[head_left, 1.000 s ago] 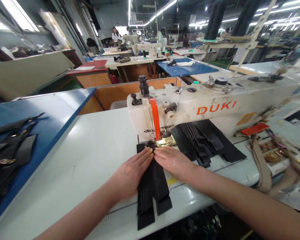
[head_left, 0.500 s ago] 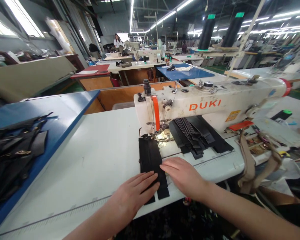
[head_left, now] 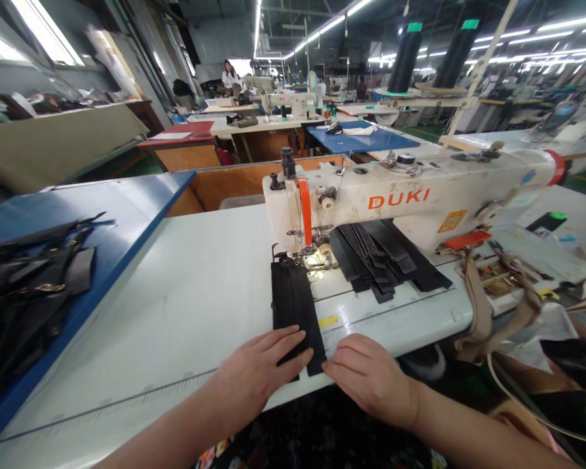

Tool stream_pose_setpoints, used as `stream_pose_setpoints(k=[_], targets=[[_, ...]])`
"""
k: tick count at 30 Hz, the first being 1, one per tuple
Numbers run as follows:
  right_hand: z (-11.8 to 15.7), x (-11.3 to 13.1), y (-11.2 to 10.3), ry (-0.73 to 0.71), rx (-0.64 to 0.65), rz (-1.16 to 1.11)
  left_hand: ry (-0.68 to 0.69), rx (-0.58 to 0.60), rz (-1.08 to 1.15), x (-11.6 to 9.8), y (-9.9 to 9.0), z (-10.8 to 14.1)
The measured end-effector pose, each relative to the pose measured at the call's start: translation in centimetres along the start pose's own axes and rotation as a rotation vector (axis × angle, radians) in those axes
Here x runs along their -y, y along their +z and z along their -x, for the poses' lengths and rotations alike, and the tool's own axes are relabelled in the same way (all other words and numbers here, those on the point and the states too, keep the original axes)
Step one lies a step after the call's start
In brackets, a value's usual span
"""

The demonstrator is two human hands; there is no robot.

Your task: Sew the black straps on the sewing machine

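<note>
A black fabric piece (head_left: 295,296) lies on the pale machine table (head_left: 200,286), its far end at the presser foot of the white sewing machine (head_left: 400,195). My left hand (head_left: 261,365) rests flat on the near part of the piece, fingers spread. At the piece's near right corner is my right hand (head_left: 366,378), fingers bent together with the tips at the edge; whether they pinch it is hard to tell. Under the machine arm sits a fanned stack of black strips (head_left: 371,260).
On the left, a blue table (head_left: 141,202) bears a pile of black straps (head_left: 39,280). Thread cones (head_left: 404,62) stand above the machine. A parts tray (head_left: 498,277) and beige straps (head_left: 476,312) are at the right. A person (head_left: 230,75) is far back.
My right hand has slid toward me along the piece's right edge to its near corner, uncovering a yellow mark on the table. My left hand stays on the fabric.
</note>
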State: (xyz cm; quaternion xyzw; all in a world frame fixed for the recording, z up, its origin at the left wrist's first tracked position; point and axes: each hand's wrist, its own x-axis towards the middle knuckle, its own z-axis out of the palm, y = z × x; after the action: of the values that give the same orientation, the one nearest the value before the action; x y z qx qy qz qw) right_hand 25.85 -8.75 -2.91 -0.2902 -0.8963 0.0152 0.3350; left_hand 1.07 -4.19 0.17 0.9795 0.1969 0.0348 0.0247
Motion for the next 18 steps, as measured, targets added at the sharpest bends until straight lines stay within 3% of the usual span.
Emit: stream_pose_setpoints(k=[10, 15, 18], targets=[[-0.2, 0.2, -0.8, 0.050, 0.018, -0.067, -0.002, 0.036, 0.034, -0.5, -0.6, -0.5], [-0.8, 0.1, -1.3, 0.154, 0.010, -0.149, -0.072, 0.082, 0.171, -0.5, -1.3, -0.2], [-1.0, 0.0, -1.1, 0.167, 0.054, -0.140, -0.110, 0.029, 0.322, 0.0, -1.5, 0.0]])
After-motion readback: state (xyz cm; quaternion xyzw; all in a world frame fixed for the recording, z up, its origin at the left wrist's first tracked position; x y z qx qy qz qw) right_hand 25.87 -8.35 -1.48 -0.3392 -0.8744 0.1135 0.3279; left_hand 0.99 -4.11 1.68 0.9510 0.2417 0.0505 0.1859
